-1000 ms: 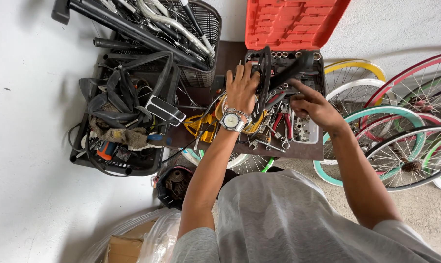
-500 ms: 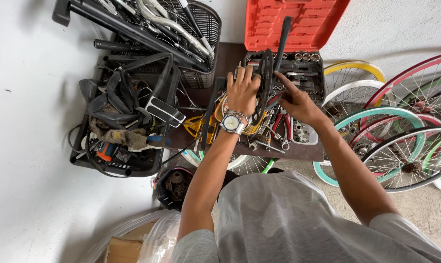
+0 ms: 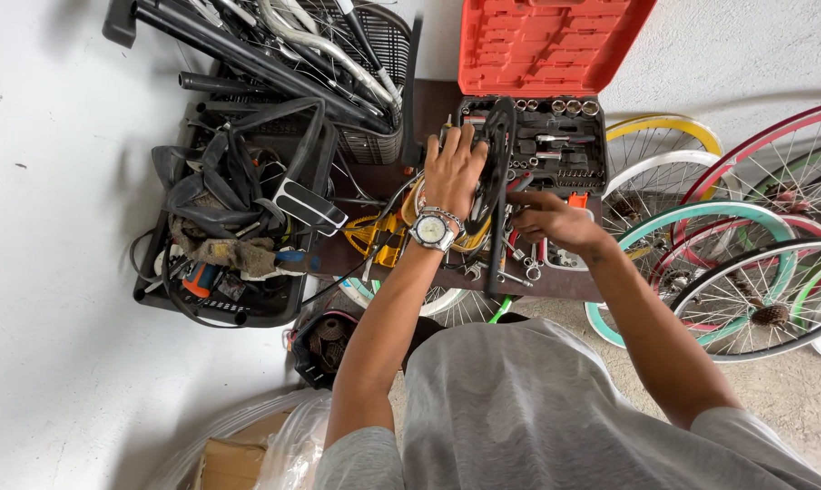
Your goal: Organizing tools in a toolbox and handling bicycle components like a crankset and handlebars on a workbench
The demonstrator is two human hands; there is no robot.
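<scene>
My left hand (image 3: 453,166), with a wristwatch (image 3: 431,230) on it, grips a long black curved bicycle part (image 3: 498,154) and holds it upright over the brown table (image 3: 574,283). My right hand (image 3: 546,216) is lower and to the right, its fingers curled down among loose wrenches (image 3: 519,263) beside the black part's lower end. Whether it grips anything is hidden. Behind both hands lies an open socket set (image 3: 565,145) with a raised red lid (image 3: 546,41). A yellow tool (image 3: 374,234) lies left of my wrist.
A black crate (image 3: 247,304) of straps, rags and parts stands on the left, with black tubes and a wire basket (image 3: 374,100) behind it. Several coloured bicycle wheels (image 3: 746,254) lean at the right. A plastic-wrapped cardboard box (image 3: 238,454) is near my left elbow.
My right hand has dropped from the socket set down to the wrenches. The black part has swung from leaning against the red lid to upright in my left hand.
</scene>
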